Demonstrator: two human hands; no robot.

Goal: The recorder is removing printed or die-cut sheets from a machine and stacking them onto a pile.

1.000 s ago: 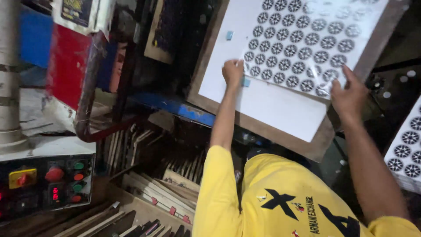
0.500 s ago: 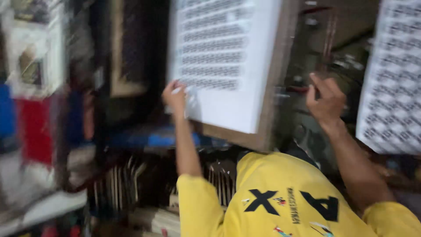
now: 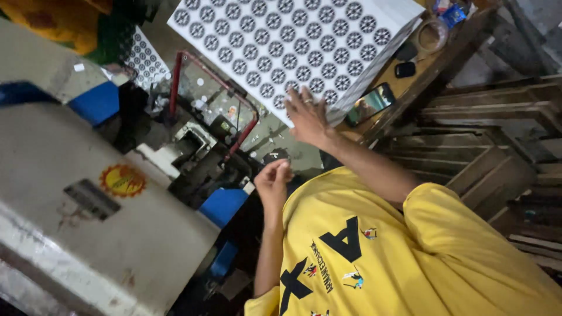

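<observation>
Short-sleeved yellow T-shirt (image 3: 410, 257) with black letter shapes and small figures, perhaps a ring on right hand (image 3: 308, 117)

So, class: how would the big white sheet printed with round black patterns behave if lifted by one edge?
The printed sheet looks thin and broad, so it would probably flex and sag rather than stay stiff. It seems light for its area. The right hand rests at its edge; such a thin sheet might crease if gripped carelessly.

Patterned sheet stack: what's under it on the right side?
The stack of patterned sheets rests on a wooden table. Beside its edge lie a phone, a tape roll and a dark small object. The right hand touches its edge. Anything beneath the sheets is covered.
</observation>
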